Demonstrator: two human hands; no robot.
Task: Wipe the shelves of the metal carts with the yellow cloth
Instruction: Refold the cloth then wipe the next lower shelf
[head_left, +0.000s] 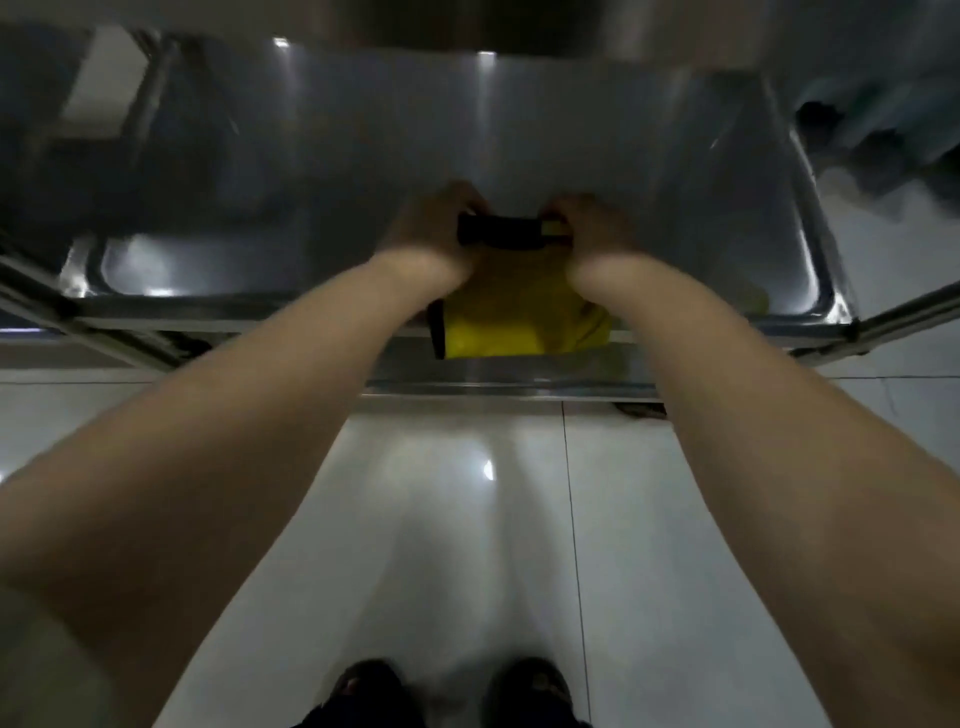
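The left hand (434, 223) and the right hand (592, 228) were up close together over the metal cart (810, 270). Each hand had its fingers curled round the top of the yellow cloth (519, 317), one at each end. The cloth had a black edge (498, 232) along the top, and that edge ran straight from one hand to the other. The rest of the cloth hung down from the hands. Its bottom part fell over the near rim of the top shelf (363, 156).

The top shelf was shiny and grey, with a raised rim and round corners. Small lights shone on it. A second metal edge (519, 371) showed just under the cloth.

Both bare arms reached forward from the bottom corners. The floor (467, 519) was white tile, and two dark shoes (530, 686) stood on it. Some dark, blurry stuff sat far off at the top right, too fuzzy to tell.
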